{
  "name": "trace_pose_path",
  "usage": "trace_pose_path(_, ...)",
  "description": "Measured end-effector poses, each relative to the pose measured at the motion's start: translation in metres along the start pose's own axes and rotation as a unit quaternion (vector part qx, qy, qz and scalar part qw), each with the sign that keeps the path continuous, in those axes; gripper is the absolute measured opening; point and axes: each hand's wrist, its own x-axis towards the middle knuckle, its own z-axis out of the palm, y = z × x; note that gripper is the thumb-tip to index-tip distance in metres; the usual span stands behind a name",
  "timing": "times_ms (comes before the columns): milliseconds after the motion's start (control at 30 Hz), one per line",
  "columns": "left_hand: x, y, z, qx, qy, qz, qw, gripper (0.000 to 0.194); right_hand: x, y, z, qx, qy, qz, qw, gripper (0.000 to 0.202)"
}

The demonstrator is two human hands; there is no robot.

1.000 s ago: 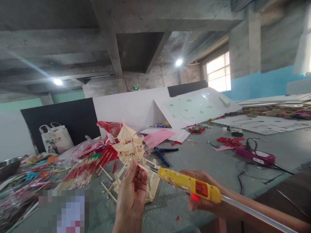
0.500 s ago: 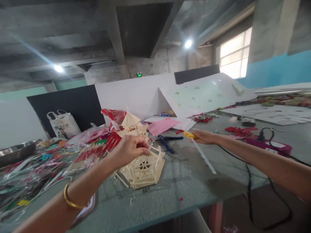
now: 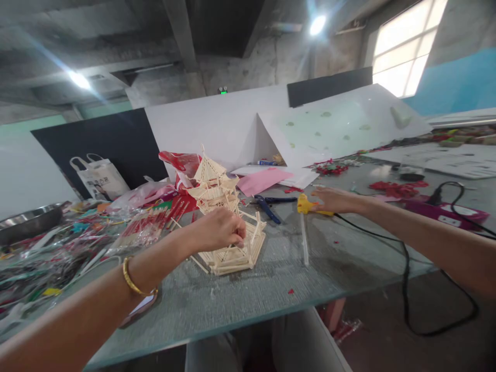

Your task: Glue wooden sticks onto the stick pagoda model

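Observation:
A small pagoda model point(image 3: 217, 194) made of pale wooden sticks stands on the table, with a wide several-sided base. My left hand point(image 3: 222, 228) is over its base, fingers curled together; whatever they pinch is hidden. A yellow glue gun point(image 3: 305, 204) with a clear glue stick point(image 3: 305, 243) jutting toward me lies on the table to the right. My right hand point(image 3: 333, 199) is just above and beside the glue gun, fingers loosely extended and not wrapped round it. Blue-handled pliers point(image 3: 269, 209) lie between the pagoda and the glue gun.
Plastic-wrapped sticks and scraps point(image 3: 132, 232) cover the left side, near a metal bowl point(image 3: 29, 222). Pink paper point(image 3: 263, 181) lies behind the pliers. A black cord point(image 3: 368, 230) runs right from the glue gun, near a purple power strip point(image 3: 445, 213). A phone point(image 3: 141, 305) sits below my left forearm.
The glue gun has been set down and my right hand's grip has loosened; its glue stick now points more straight toward me. My left hand stays over the pagoda base. The view has tilted down.

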Motion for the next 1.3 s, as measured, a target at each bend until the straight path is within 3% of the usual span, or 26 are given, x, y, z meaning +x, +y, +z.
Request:
trace_pose_path(133,0.003,-0.003,0.002,-0.003,-0.008,0.008,1.0,0.009,0.004,-0.014,-0.015,-0.017,-0.059,-0.005,0.998,0.047)
trace_pose_path(400,0.006,-0.005,0.004,-0.005,-0.018,0.007,1.0,0.011,0.006,-0.053,-0.031,-0.019,-0.122,-0.055,0.991,0.052)
trace_pose_path(533,0.005,-0.006,0.004,0.007,-0.027,0.007,1.0,0.012,0.005,-0.066,-0.034,-0.019,-0.123,-0.077,0.989,0.054)
trace_pose_path(767,0.002,-0.01,0.004,-0.032,-0.014,0.0,0.999,0.012,0.012,-0.066,-0.028,-0.045,-0.128,-0.058,0.989,0.048)
trace_pose_path(1000,0.004,-0.012,0.007,-0.008,-0.014,0.004,1.0,0.011,0.015,-0.076,-0.03,-0.039,-0.12,-0.078,0.989,0.048)
trace_pose_path(1133,0.005,-0.011,0.006,0.022,-0.026,0.002,0.999,0.011,0.012,-0.096,-0.038,-0.009,-0.112,-0.115,0.987,0.043)
trace_pose_path(1300,0.004,-0.009,0.005,0.052,-0.042,-0.005,0.998,0.011,0.008,-0.14,-0.051,0.07,-0.131,-0.173,0.974,0.038)
